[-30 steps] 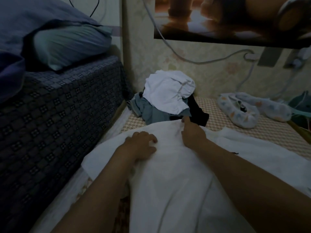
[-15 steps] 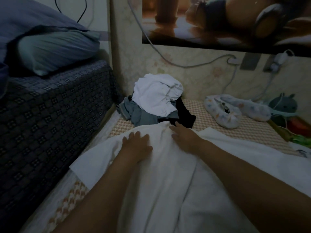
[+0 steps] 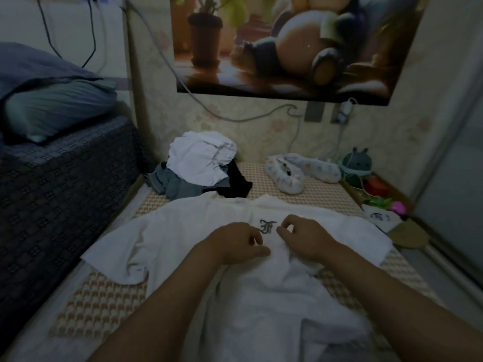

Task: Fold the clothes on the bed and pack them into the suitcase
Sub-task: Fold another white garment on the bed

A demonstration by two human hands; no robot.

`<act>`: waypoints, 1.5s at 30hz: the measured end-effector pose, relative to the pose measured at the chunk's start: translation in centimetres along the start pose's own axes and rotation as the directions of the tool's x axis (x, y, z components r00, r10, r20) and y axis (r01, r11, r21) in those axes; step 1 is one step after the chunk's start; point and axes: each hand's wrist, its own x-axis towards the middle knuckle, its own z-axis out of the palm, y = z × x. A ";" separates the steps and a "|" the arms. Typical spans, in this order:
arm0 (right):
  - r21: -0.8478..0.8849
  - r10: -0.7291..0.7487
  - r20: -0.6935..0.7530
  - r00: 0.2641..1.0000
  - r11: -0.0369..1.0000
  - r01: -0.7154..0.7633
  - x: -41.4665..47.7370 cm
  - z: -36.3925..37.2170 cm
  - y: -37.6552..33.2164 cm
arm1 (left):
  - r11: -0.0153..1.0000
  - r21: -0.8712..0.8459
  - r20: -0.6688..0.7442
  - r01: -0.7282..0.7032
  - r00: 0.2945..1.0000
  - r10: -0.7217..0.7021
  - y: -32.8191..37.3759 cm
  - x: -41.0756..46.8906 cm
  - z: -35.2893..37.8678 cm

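Across the middle of the mat [image 3: 99, 304], your white T-shirt [image 3: 183, 244] now lies spread, sleeves out. Your hands have come back from its collar edge to the chest. Your right hand [image 3: 303, 239] pinches cloth beside the logo [image 3: 266, 227]. Your left hand [image 3: 235, 242] curls on the fabric, but I cannot tell whether it grips. Flattening looks finished, so fold next. The pile [image 3: 201, 168] at the far edge waits.

The white shirt [image 3: 183, 236] has a dark letter F [image 3: 266, 226] on it. In the pile, the top [image 3: 201, 160] is white, one cloth [image 3: 180, 188] is grey-blue and one cloth [image 3: 235, 182] is black. The mat [image 3: 99, 304] has a small orange and cream pattern. The bed cover [image 3: 60, 184] is dark blue with little squares. The pillow [image 3: 57, 108] is pale blue-green. The slippers [image 3: 290, 176] are white with small coloured spots.
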 end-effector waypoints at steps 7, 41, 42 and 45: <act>-0.025 0.037 0.259 0.965 0.999 -0.031 -4.9 1.2 1.9 | 0.978 0.198 0.038 -0.070 0.997 0.063 4.6 -0.4 2.8; -0.116 -0.191 0.517 0.835 0.950 0.289 -8.5 -2.9 1.2 | 0.973 0.120 0.283 -0.196 0.947 0.155 6.8 -9.7 5.3; -0.083 -0.150 0.543 0.826 0.970 0.230 -8.3 -3.7 1.2 | 0.987 -0.032 0.316 -0.160 0.935 0.162 6.4 -9.6 3.8; 0.044 -0.033 0.651 0.758 0.999 0.006 -7.7 -5.4 0.9 | 0.926 -0.371 0.495 0.066 0.858 0.137 5.0 -9.7 -0.8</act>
